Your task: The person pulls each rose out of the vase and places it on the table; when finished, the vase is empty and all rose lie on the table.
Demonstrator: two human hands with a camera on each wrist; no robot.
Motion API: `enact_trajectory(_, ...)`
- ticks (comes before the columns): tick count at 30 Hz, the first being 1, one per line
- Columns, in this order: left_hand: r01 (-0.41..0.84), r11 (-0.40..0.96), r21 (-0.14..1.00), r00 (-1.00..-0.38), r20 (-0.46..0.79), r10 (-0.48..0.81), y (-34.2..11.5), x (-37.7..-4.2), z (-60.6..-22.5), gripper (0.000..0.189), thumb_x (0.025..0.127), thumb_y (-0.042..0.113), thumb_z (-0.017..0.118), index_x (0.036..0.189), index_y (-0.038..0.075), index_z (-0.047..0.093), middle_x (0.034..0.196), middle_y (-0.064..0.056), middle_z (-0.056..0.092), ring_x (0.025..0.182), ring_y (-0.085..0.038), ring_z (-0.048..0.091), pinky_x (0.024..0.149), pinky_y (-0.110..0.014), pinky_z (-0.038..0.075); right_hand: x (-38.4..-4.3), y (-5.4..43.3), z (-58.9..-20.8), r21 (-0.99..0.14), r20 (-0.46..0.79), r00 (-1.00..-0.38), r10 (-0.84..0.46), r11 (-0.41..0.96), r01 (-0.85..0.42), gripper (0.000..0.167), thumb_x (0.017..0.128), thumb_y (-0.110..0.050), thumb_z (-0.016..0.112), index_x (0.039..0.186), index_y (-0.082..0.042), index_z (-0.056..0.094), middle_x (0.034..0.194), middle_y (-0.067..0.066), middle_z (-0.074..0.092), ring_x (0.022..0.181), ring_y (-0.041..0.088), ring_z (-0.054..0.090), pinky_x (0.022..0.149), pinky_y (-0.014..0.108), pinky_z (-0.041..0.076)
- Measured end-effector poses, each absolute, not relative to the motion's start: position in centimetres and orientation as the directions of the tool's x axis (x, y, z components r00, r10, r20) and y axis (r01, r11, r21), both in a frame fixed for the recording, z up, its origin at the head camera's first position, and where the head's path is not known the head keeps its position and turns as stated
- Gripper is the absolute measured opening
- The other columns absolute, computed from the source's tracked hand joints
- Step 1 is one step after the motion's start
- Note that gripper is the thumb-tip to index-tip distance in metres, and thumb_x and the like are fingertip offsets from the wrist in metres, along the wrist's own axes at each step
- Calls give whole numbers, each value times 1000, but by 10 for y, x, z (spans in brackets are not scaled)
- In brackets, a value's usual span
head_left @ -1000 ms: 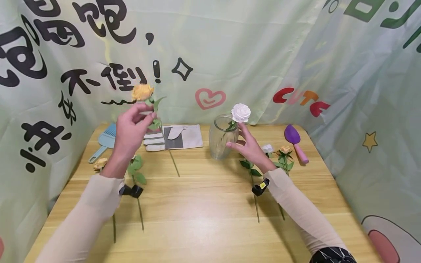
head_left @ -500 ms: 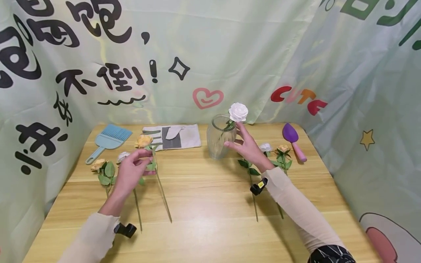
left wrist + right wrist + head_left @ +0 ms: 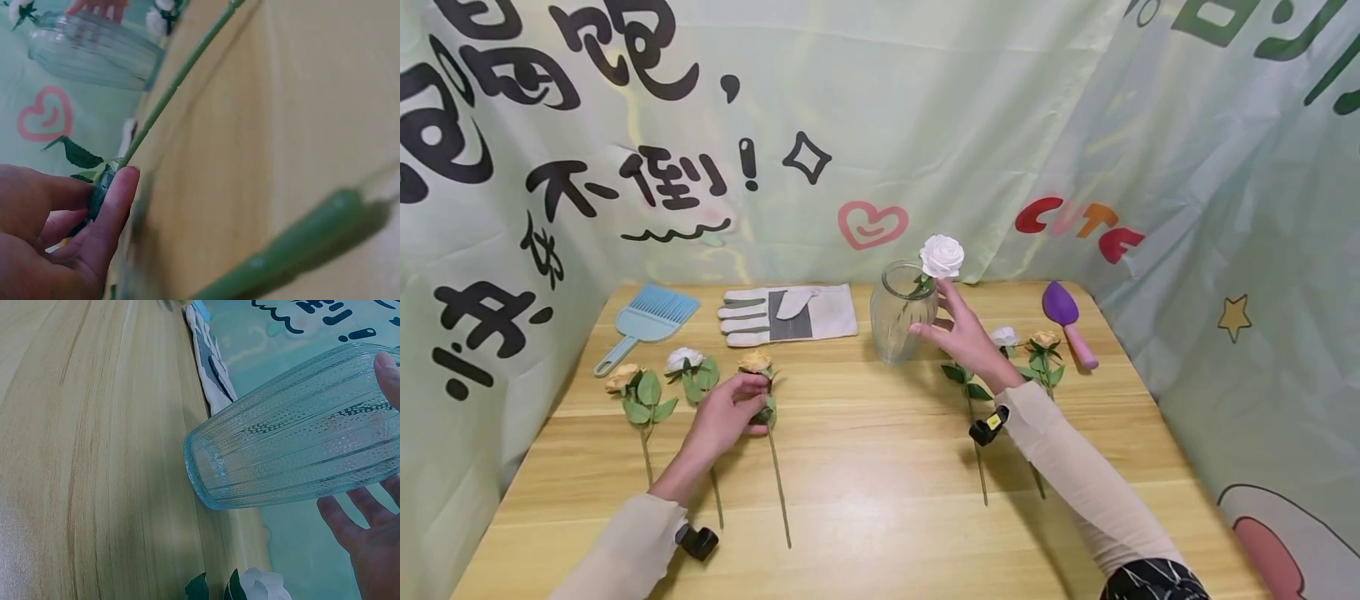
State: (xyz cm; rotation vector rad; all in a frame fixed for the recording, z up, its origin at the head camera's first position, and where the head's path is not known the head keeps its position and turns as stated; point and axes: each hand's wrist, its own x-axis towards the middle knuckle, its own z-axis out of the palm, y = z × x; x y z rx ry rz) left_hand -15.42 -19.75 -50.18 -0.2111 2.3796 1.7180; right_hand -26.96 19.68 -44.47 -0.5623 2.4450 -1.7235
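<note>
My left hand (image 3: 730,417) pinches a yellow rose (image 3: 756,362) by its leafy upper stem, just above the table; its bare stem (image 3: 181,78) runs out past my thumb in the left wrist view. My right hand (image 3: 962,333) holds the ribbed glass vase (image 3: 891,333) from its right side, thumb in front and fingers behind. In the vase leans a white rose (image 3: 942,256), its bloom above the rim. Left of my left hand lie another yellow rose (image 3: 622,378) and a white rose (image 3: 683,360).
A white rose (image 3: 1003,337) and a yellow rose (image 3: 1043,340) lie under my right forearm. Along the back are a blue dustpan-like tool (image 3: 655,315), a grey-white glove (image 3: 831,312) and a purple trowel (image 3: 1060,304) with a pink handle. A printed curtain (image 3: 760,67) encloses the table.
My left hand has come down and toward me with the yellow rose, from above the glove to beside the other left-hand roses. My right hand and the vase have kept their place.
</note>
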Motion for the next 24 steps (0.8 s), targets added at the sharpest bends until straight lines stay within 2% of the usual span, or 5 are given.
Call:
enact_trajectory(5, -255, 347, 903, -964, -267, -13, -197, -156, -506, 41, 110, 13, 65, 150, 6, 60, 158, -24, 55, 80, -24, 81, 74, -32, 71, -268, 196, -444, -926, 121, -929, -351, 298, -233, 96, 102, -29, 81, 174, -39, 19, 180, 1, 27, 163, 31, 34, 130, 59, 42)
enact_trajectory(10, -248, 368, 896, -965, -261, -15, -193, -156, -504, 43, 110, 14, 66, 151, 6, 59, 160, -24, 53, 74, -24, 81, 71, -33, 71, -267, 197, -444, -927, 120, -933, -339, 298, -227, 96, 101, -28, 82, 173, -40, 19, 180, 1, 27, 163, 31, 34, 130, 59, 42)
enact_trajectory(18, -218, 407, 887, -973, -232, -17, -191, -154, -505, 43, 110, 12, 65, 152, 7, 61, 148, -26, 50, 70, -20, 79, 67, -31, 69, -270, 197, -447, -927, 145, -925, -352, 279, -251, 96, 102, -22, 80, 175, -35, 18, 180, 4, 27, 163, 35, 33, 129, 63, 41)
enact_trajectory(24, -189, 455, 870, -980, -196, -33, -191, -150, -500, 41, 109, 11, 65, 150, 9, 64, 152, -24, 48, 77, -23, 75, 68, -31, 70, -270, 197, -447, -930, 138, -930, -342, 279, -240, 95, 102, -22, 80, 174, -35, 20, 180, 2, 26, 164, 34, 32, 130, 62, 40)
